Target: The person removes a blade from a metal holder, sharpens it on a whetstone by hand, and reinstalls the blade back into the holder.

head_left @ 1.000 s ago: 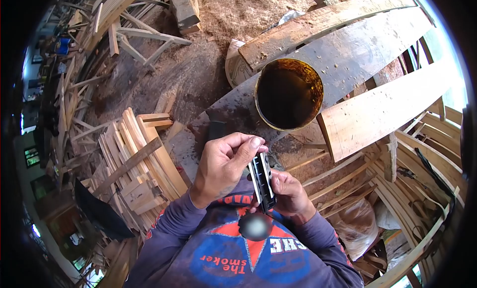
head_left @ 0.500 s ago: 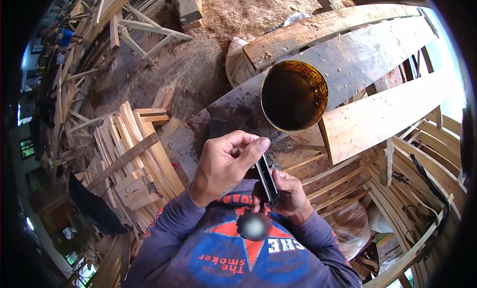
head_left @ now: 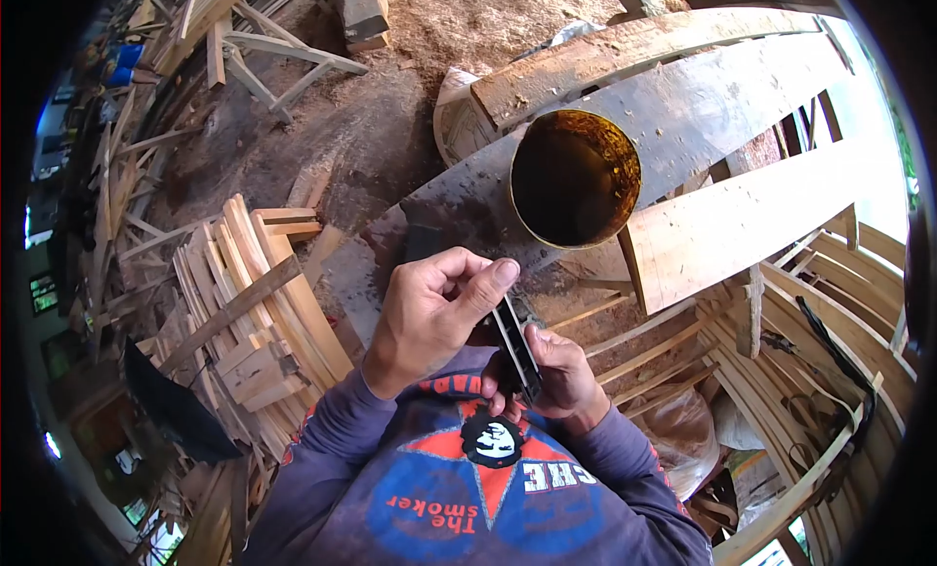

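Right hand (head_left: 551,376) cups narrow black tool (head_left: 516,346) near chest; left hand (head_left: 429,317) pinches its far end with thumb and fingertips. Rusty open can (head_left: 575,179) on plank (head_left: 683,107) beyond.

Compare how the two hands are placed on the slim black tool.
The left hand reaches from above, its thumb tip pressed on the upper end of the black tool; the right hand cups the tool from below, fingers wrapped round its lower end. The left hand shows its back, with curled fingers; the right hand is partly hidden behind the tool. Both touch the tool, close to the person's chest.
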